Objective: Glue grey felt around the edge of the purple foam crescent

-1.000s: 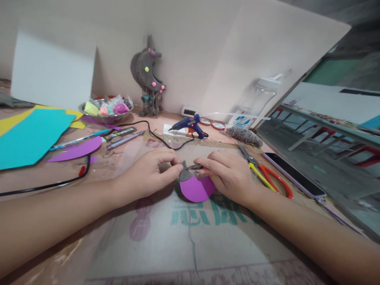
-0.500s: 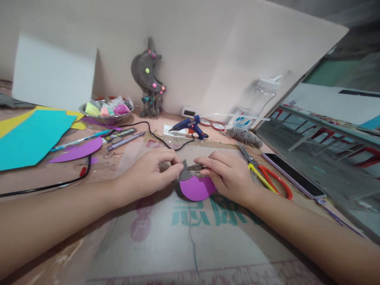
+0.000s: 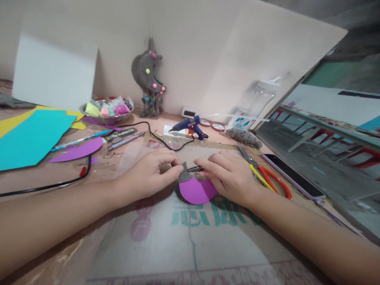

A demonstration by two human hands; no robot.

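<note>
Purple-and-grey piece [image 3: 197, 192], one: lay between your hands, its grey edge pinched at ten o'clock by thumb and forefinger of your left hand [image 3: 152, 172]. Slim dark tool [image 3: 194, 169], one: clamped in fingers of your right hand [image 3: 230, 175], at two o'clock.

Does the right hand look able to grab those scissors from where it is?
Probably yes: the scissors lie just beside the right hand with nothing on top, though it seems to be holding a slim dark tool.
</note>
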